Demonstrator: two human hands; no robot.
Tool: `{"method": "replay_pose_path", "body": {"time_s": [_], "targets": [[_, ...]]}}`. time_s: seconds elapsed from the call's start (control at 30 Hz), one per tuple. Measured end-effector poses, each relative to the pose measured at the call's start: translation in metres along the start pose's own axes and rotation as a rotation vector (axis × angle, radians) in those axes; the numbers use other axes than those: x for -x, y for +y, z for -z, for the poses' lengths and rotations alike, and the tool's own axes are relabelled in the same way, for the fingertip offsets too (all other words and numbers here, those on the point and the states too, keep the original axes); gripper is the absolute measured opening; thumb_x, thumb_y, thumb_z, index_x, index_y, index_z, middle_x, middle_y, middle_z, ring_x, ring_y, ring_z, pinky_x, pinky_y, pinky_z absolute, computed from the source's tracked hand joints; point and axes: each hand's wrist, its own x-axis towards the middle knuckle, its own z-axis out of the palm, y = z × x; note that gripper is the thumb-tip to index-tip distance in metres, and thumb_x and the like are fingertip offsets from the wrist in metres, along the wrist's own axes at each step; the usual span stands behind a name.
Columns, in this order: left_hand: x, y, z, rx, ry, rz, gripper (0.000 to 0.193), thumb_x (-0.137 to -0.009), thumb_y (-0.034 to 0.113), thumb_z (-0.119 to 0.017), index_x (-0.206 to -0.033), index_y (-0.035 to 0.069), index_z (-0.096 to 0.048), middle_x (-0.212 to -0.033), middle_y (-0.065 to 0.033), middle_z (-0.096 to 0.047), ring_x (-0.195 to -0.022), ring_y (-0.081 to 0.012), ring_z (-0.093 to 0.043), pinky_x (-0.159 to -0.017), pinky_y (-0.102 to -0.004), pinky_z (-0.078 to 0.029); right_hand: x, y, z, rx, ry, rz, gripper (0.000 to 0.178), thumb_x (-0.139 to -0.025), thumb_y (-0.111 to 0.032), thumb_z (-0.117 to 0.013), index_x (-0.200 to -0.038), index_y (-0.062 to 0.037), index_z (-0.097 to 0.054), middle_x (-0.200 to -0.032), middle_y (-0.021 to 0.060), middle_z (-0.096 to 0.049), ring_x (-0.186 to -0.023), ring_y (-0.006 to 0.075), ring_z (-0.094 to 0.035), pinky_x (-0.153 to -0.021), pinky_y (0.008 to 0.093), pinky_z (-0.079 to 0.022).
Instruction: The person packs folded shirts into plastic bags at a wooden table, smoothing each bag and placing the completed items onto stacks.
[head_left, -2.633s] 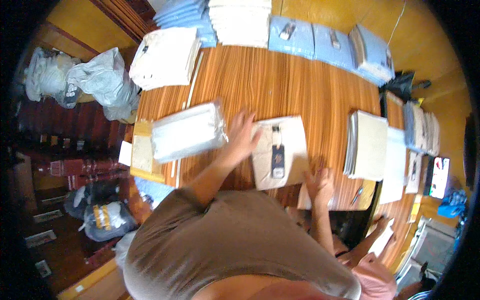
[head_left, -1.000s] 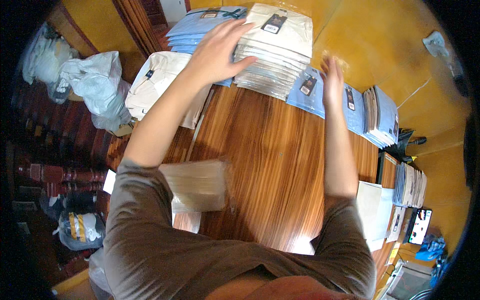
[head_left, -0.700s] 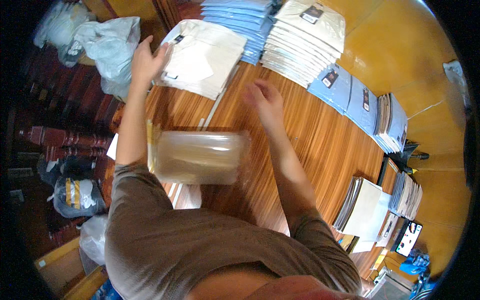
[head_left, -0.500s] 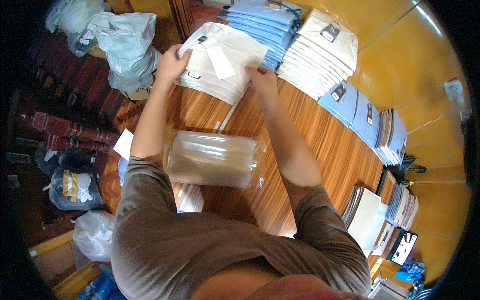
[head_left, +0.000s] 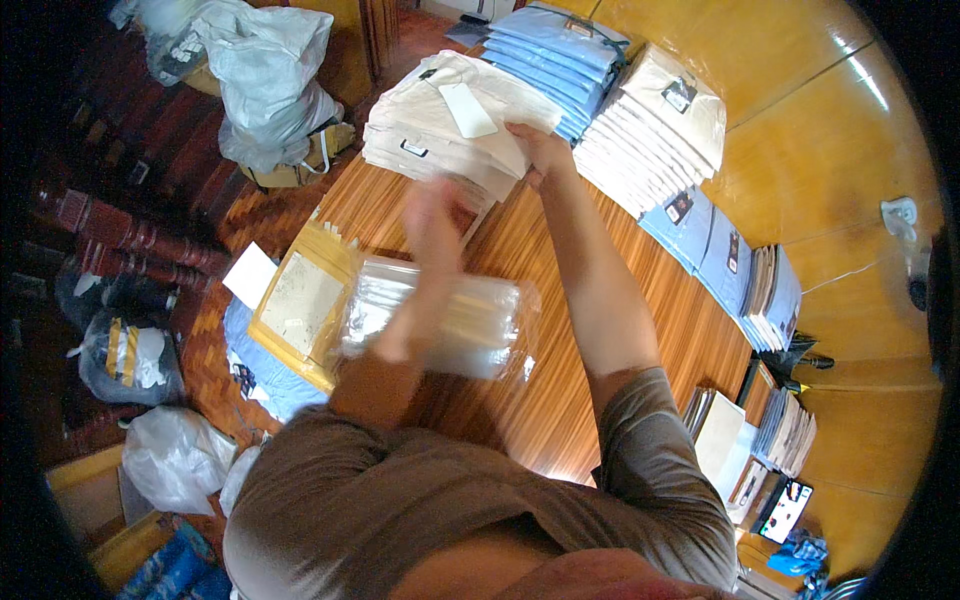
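One pale stack of folded garments (head_left: 450, 105) lies at the far-left corner of the counter (head_left: 610, 290), a white card (head_left: 467, 110) on its top. The right hand (head_left: 545, 155) touches the stack's right side; whether its fingers are clamped on the cloth, I cannot tell. The left hand (head_left: 435, 215), blurred, is just in front of the stack, its fingers too smeared to show if they are apart or together. Clear plastic sleeves (head_left: 490, 325) lie partly behind the left forearm, toward the counter's left edge. Blue packets (head_left: 550, 60) and a cream pile (head_left: 650, 120) line the far edge.
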Motion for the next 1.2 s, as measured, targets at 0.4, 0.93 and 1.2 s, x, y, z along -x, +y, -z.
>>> {"method": "replay_pose_path", "body": {"time_s": [0.4,0.93,1.2], "targets": [[0.007,-0.097,-0.084,1.203,-0.624,0.284,0.054,-0.108,0.038,-0.042,-0.154,0.01,-0.045,-0.151,-0.0142,-0.052,-0.141,-0.0304,-0.049,-0.118,-0.0496,-0.04,0.185,-0.006,0.099,0.05,0.192,0.175,0.048,-0.087,-0.006,-0.082,-0.129,0.0065,-0.062,-0.117,0.0164,-0.074,-0.101,0.0241,-0.072,-0.083,0.0353,-0.06],[0.269,-0.114,-0.039,-0.182,-0.756,0.818,0.08,-0.092,-0.006,-0.063,-0.164,0.007,-0.03,-0.146,-0.0175,-0.059,-0.128,-0.0241,-0.062,-0.107,-0.0373,-0.05,0.533,0.113,0.349,0.19,0.466,-0.084,0.052,-0.092,-0.016,-0.084,-0.131,0.0048,-0.057,-0.117,0.0148,-0.072,-0.107,0.0207,-0.068,-0.095,0.0356,-0.053],[0.295,-0.136,-0.011,-0.591,-0.696,0.569,0.087,-0.086,0.0,-0.076,-0.16,0.0,-0.031,-0.127,-0.0157,-0.065,-0.108,-0.0215,-0.068,-0.091,-0.0349,-0.057,0.551,0.145,0.383,0.335,0.432,-0.236,0.056,-0.09,-0.019,-0.084,-0.13,0.0073,-0.055,-0.117,0.015,-0.072,-0.105,0.0201,-0.069,-0.088,0.0334,-0.057]]}}
